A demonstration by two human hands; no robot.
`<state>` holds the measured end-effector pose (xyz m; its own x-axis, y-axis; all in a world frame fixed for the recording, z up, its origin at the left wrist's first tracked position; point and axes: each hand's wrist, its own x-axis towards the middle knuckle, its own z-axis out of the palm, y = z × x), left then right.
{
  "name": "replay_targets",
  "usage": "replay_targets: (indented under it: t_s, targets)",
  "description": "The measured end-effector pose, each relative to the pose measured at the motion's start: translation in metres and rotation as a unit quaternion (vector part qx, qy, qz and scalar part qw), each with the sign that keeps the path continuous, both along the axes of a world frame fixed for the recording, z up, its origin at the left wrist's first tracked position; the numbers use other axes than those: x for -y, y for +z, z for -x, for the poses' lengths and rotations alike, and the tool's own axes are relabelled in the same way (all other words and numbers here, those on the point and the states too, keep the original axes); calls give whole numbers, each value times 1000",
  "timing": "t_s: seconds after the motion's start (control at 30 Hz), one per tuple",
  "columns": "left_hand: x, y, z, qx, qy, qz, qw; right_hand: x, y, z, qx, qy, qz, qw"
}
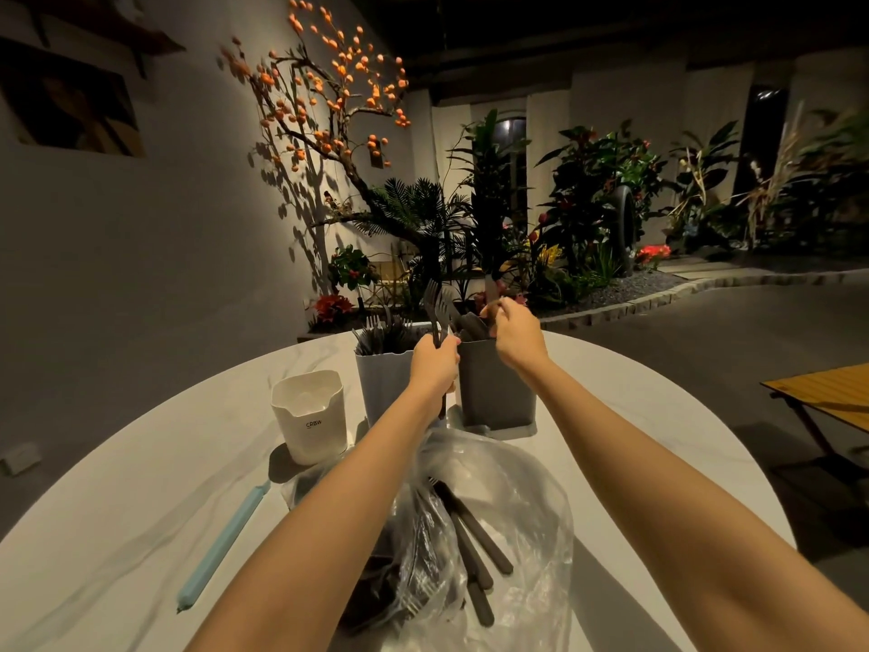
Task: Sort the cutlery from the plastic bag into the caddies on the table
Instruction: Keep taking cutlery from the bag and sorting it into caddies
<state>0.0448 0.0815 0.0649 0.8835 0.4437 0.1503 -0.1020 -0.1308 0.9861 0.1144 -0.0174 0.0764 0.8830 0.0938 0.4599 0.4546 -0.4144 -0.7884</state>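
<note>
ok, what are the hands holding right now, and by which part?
Left hand grips dark forks by their handles, tines up. Right hand pinches dark cutlery over the dark grey caddy; the piece and the grip point cannot be told.

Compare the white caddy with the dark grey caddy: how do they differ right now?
The white caddy looks empty; the dark grey caddy holds dark cutlery. The white one stands at the left, untouched, and looks shorter; the right hand is at the dark grey one's top. Both stand upright on the table.

Glossy clear plastic bag (493, 520), matt plastic caddies (493, 392)
</note>
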Motion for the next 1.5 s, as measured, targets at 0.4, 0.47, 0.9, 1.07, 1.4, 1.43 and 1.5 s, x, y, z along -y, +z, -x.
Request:
replay_targets:
  t_s: [0.4,0.47,0.9,1.07,1.4,1.43,1.5]
  targets:
    - [-11,-3,-6,17,5,15,1000,-5,1,7,71,-87,183,977]
    - [-12,-2,-6,22,11,18,1000,-8,5,8,106,-91,162,977]
    - [-18,-8,-6,22,14,12,1000,-16,2,13,145,-116,244,952]
    - [-18,-7,-5,16,10,11,1000,-18,-2,13,221,-98,228,943]
    - [-26,-7,9,-15,-45,41,998,-38,-6,16,49,160,5,986]
    - [-28,-6,12,-22,-46,36,998,-39,-4,19,22,207,-21,978]
    - [-31,-5,17,-29,-50,33,998,-39,-1,22,-46,261,-72,962]
